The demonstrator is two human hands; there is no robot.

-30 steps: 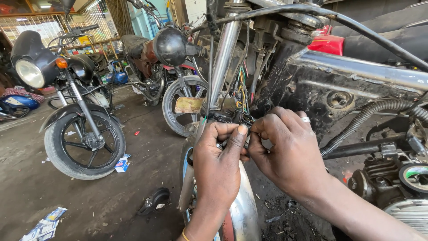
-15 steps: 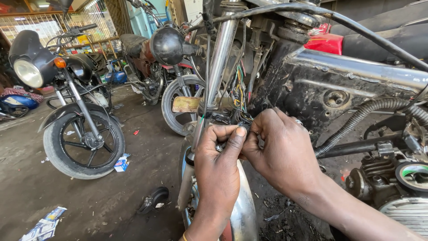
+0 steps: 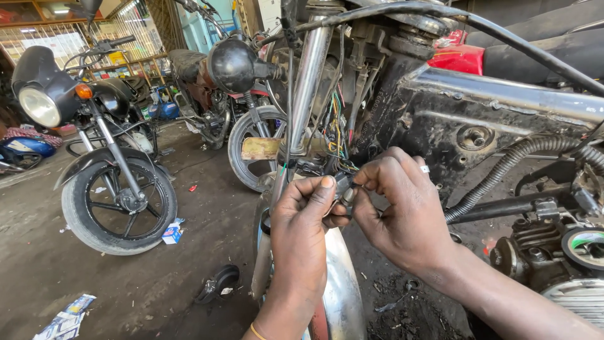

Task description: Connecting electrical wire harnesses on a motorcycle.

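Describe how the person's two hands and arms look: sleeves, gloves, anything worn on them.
Both arms are bare, with no sleeves in view and no gloves. The left hand has a thin yellow band around its wrist. The right hand wears a pale ring on one finger. The fingernails are short. No watch shows on either wrist.

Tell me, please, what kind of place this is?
Most likely a motorcycle repair workshop. A stripped motorcycle frame with loose coloured wires stands right in front, two more parked motorcycles wait behind on a dirty concrete floor, and the left hand and right hand work on a small connector.
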